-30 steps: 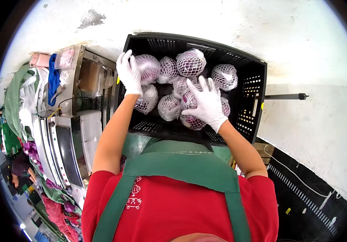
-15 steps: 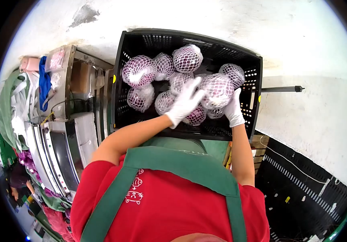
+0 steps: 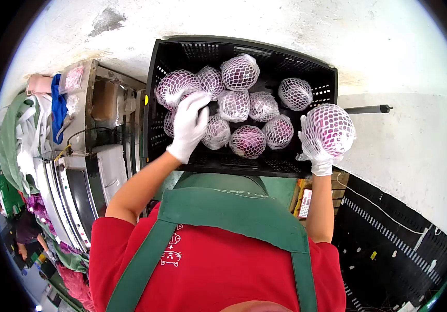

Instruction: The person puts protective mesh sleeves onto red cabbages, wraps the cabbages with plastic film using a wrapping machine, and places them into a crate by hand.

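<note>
A black slatted crate [image 3: 223, 165] holds several purple round items, each wrapped in white foam netting, such as one at the top [image 3: 240, 72] and one at the bottom middle [image 3: 248, 142]. My right hand [image 3: 318, 161], in a white glove, holds up a large netted purple item [image 3: 329, 130] at the crate's right end; most of its fingers are behind the item. At the crate's left side, my gloved left hand [image 3: 189, 126] is over the netted items, fingers bent beside a large one [image 3: 177, 86]. Whether it touches that item is unclear.
To the left stand a metal-framed machine [image 3: 80, 190] and a blue strap [image 3: 58, 109]. A black rod [image 3: 369, 109] sticks out to the crate's right. Black slatted panels [image 3: 389, 234] lie at lower right. Another person's arm [image 3: 42, 243] shows at far left.
My right hand has lifted a large netted item and carried it right, to the crate's edge. My left hand went right to the middle items, then back left.
</note>
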`<move>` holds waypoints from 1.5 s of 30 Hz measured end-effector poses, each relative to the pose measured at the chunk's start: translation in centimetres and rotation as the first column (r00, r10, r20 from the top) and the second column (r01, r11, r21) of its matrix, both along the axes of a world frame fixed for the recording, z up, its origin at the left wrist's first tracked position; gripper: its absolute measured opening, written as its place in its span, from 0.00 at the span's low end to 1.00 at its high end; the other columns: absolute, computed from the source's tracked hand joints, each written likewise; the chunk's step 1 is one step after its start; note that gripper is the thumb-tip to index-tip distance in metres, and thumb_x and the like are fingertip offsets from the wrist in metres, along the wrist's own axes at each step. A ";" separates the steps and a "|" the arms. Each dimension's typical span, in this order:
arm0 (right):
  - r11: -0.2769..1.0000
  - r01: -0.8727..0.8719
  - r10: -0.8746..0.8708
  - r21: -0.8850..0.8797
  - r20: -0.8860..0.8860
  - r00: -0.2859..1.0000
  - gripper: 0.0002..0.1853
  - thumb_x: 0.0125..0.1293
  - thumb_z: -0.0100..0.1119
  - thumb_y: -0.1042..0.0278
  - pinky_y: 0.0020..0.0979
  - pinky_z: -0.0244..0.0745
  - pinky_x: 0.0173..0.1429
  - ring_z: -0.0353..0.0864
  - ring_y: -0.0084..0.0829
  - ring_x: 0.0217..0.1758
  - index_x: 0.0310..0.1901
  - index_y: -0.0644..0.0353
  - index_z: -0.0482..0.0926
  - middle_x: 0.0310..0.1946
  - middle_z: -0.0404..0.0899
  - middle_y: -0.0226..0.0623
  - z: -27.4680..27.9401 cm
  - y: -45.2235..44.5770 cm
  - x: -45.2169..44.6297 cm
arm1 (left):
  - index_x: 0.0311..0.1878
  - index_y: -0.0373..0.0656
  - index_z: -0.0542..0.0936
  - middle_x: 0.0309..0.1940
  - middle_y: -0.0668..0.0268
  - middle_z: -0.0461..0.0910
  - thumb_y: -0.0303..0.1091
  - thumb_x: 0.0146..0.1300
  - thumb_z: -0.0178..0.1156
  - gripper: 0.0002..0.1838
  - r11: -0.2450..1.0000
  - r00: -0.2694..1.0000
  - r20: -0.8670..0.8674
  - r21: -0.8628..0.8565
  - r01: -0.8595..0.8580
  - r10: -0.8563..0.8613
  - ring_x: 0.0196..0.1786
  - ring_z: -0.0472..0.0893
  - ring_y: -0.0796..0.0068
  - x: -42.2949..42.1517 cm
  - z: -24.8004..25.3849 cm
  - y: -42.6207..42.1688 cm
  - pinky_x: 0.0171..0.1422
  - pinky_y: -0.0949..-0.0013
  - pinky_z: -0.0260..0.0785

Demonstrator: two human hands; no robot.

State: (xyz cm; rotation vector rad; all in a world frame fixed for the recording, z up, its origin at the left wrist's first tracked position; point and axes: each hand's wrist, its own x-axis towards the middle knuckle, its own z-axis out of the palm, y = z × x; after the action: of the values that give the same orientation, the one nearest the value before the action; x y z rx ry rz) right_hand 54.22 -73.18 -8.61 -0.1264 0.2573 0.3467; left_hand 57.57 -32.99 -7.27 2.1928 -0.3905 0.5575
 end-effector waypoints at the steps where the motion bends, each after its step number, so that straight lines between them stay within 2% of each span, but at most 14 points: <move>1: 0.999 0.001 0.000 0.038 -0.026 1.000 0.48 0.60 0.51 0.30 0.55 0.49 0.78 0.49 0.46 0.80 0.74 0.57 0.58 0.75 0.54 0.49 0.9 0.0 -0.4 | 0.54 0.41 0.79 0.57 0.57 0.77 0.25 0.61 0.62 0.17 0.997 0.998 -0.061 0.079 -0.017 0.022 0.60 0.76 0.57 1.9 0.4 -0.7 0.67 0.58 0.66; 5: 0.997 -0.010 0.008 0.070 0.028 1.000 0.45 0.62 0.50 0.32 0.56 0.50 0.77 0.50 0.44 0.80 0.74 0.53 0.59 0.76 0.55 0.47 1.4 -0.3 -1.4 | 0.57 0.34 0.75 0.53 0.48 0.79 0.54 0.72 0.50 0.29 0.777 0.833 -0.544 -0.478 -0.410 0.104 0.59 0.77 0.52 15.3 -5.1 -3.1 0.67 0.56 0.66; 7: 0.996 0.029 -0.032 0.086 0.032 0.999 0.56 0.52 0.58 0.24 0.58 0.53 0.76 0.45 0.43 0.81 0.76 0.51 0.53 0.77 0.51 0.43 1.7 0.4 -2.3 | 0.51 0.36 0.77 0.49 0.51 0.80 0.57 0.70 0.53 0.28 0.809 0.599 -0.611 0.123 -0.574 0.518 0.56 0.78 0.54 18.0 -6.8 -3.6 0.67 0.50 0.66; 11: 0.975 0.154 -0.141 -0.160 0.090 0.986 0.55 0.53 0.52 0.20 0.59 0.51 0.77 0.53 0.48 0.78 0.76 0.48 0.54 0.75 0.55 0.42 3.4 0.5 -4.4 | 0.46 0.43 0.80 0.37 0.58 0.83 0.61 0.70 0.46 0.28 0.699 0.832 0.198 0.463 -0.546 0.519 0.54 0.79 0.57 14.5 -11.9 -5.8 0.66 0.44 0.64; 12: 0.918 0.276 -0.258 0.283 -0.101 0.961 0.55 0.54 0.49 0.19 0.59 0.50 0.77 0.53 0.48 0.77 0.76 0.48 0.54 0.75 0.56 0.42 2.8 -0.4 -5.2 | 0.43 0.43 0.82 0.37 0.57 0.83 0.60 0.72 0.41 0.30 0.758 0.856 -0.051 0.494 -0.427 0.515 0.53 0.79 0.57 14.8 -12.2 -6.1 0.64 0.45 0.64; 15: 0.929 0.102 -0.015 -0.355 0.240 0.971 0.46 0.64 0.42 0.26 0.59 0.49 0.77 0.53 0.44 0.78 0.76 0.49 0.55 0.75 0.58 0.37 4.6 -0.4 -6.9 | 0.45 0.40 0.84 0.43 0.52 0.84 0.62 0.74 0.32 0.37 0.791 0.743 -0.496 0.608 -0.072 0.449 0.53 0.79 0.52 13.0 -7.8 -8.2 0.68 0.47 0.59; 16: 0.936 0.252 -0.222 0.247 -0.142 0.965 0.44 0.66 0.44 0.30 0.57 0.53 0.76 0.56 0.45 0.77 0.75 0.52 0.56 0.74 0.58 0.42 2.2 -2.4 -7.9 | 0.61 0.39 0.76 0.53 0.48 0.80 0.67 0.71 0.34 0.40 0.836 0.801 -0.418 0.519 -0.177 0.429 0.61 0.76 0.50 11.2 -8.8 -9.5 0.76 0.45 0.50; 19: 0.990 0.137 -0.132 -0.044 0.095 0.987 0.37 0.72 0.45 0.41 0.59 0.56 0.74 0.54 0.44 0.79 0.74 0.56 0.58 0.74 0.57 0.47 5.0 1.0 -5.8 | 0.73 0.43 0.63 0.65 0.45 0.70 0.73 0.66 0.36 0.46 0.868 0.782 -0.549 0.496 0.022 0.294 0.71 0.67 0.50 10.5 -7.4 -11.3 0.79 0.40 0.36; 23: 0.998 0.065 -0.064 -0.007 0.137 0.989 0.37 0.73 0.38 0.40 0.58 0.50 0.77 0.47 0.40 0.81 0.75 0.55 0.55 0.77 0.51 0.42 3.8 0.6 -3.5 | 0.54 0.40 0.79 0.55 0.51 0.76 0.46 0.60 0.65 0.24 0.999 0.938 -0.345 -0.047 0.000 -0.016 0.59 0.75 0.52 10.5 -2.5 -8.2 0.65 0.58 0.64; 26: 0.988 0.128 -0.131 -0.080 -0.028 0.991 0.45 0.65 0.48 0.32 0.62 0.50 0.75 0.44 0.41 0.82 0.77 0.49 0.51 0.78 0.51 0.38 3.4 0.5 -3.0 | 0.53 0.39 0.79 0.55 0.52 0.71 0.32 0.54 0.66 0.22 0.892 0.889 0.118 0.049 -0.450 0.443 0.59 0.70 0.50 5.4 0.3 -3.1 0.65 0.49 0.60; 31: 0.998 0.067 -0.068 -0.019 -0.049 0.996 0.44 0.66 0.48 0.33 0.60 0.48 0.76 0.44 0.41 0.82 0.76 0.52 0.53 0.78 0.50 0.40 2.0 0.7 -2.3 | 0.64 0.42 0.73 0.66 0.42 0.62 0.56 0.58 0.64 0.36 0.640 0.729 0.022 0.462 -0.614 0.684 0.69 0.61 0.39 6.2 -4.5 -1.7 0.71 0.39 0.53; 37: 0.998 0.066 -0.064 0.003 -0.197 0.978 0.44 0.66 0.48 0.35 0.60 0.48 0.77 0.43 0.41 0.82 0.76 0.54 0.54 0.78 0.50 0.42 3.2 1.6 -2.0 | 0.49 0.49 0.83 0.39 0.61 0.86 0.51 0.66 0.57 0.19 0.876 0.965 -0.226 0.483 -0.009 0.135 0.49 0.82 0.62 16.5 -7.2 3.3 0.59 0.54 0.69; 41: 0.970 0.005 0.008 -0.245 0.053 0.999 0.43 0.66 0.48 0.36 0.58 0.47 0.78 0.42 0.41 0.83 0.76 0.54 0.53 0.78 0.48 0.42 2.4 0.4 -3.7 | 0.52 0.55 0.83 0.53 0.60 0.80 0.43 0.64 0.59 0.15 0.827 0.886 0.308 0.345 -0.443 0.347 0.61 0.75 0.54 12.1 -6.3 3.2 0.66 0.41 0.62; 45: 0.986 0.086 -0.077 -0.145 0.063 0.995 0.41 0.69 0.44 0.37 0.57 0.50 0.77 0.44 0.41 0.82 0.76 0.54 0.55 0.78 0.51 0.41 2.6 0.6 -5.7 | 0.70 0.63 0.69 0.72 0.48 0.59 0.45 0.62 0.60 0.31 0.801 0.905 0.033 0.452 -0.392 0.424 0.75 0.57 0.43 5.8 -10.2 1.9 0.73 0.34 0.50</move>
State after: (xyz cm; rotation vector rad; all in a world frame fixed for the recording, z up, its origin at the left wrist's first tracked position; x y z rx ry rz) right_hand 48.55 -72.55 -6.00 -0.2704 0.2302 0.2419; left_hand 63.38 -31.08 -17.45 2.7687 0.0105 0.6689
